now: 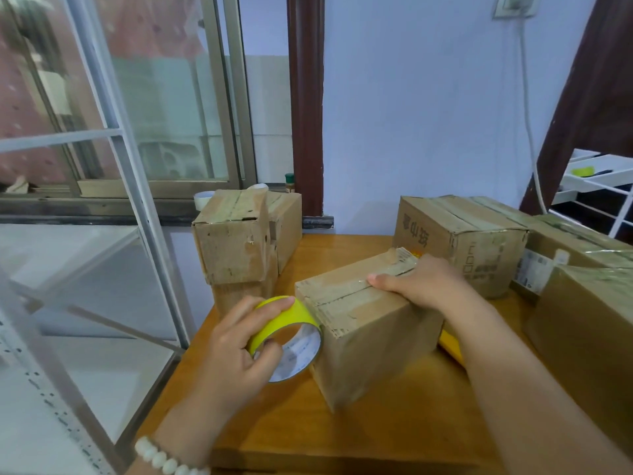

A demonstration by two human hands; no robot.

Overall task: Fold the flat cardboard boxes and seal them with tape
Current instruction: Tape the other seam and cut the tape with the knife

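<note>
Gripping a yellow tape roll (281, 318) in the lower centre of the head view, my left hand (236, 347) has its fingers curled over the roll's outer face and its thumb hooked inside the core. The roll stands on edge, touching the near left end of the cardboard box (363, 330), which sits mid-frame on the wooden table (376, 426) with its top flaps closed. My right hand (424, 282) lies palm down on the top of that box, thumb stretched straight along the centre seam, clasping nothing. I cannot tell how the fingers sit at the far edge. A white bead bracelet (164, 457) circles the left wrist at the bottom edge.

Left of centre, taped boxes (236, 241) stand stacked beside the window (154, 114). A printed box (459, 234) sits right of centre near the wall, and a larger box (582, 327) fills the right edge.
</note>
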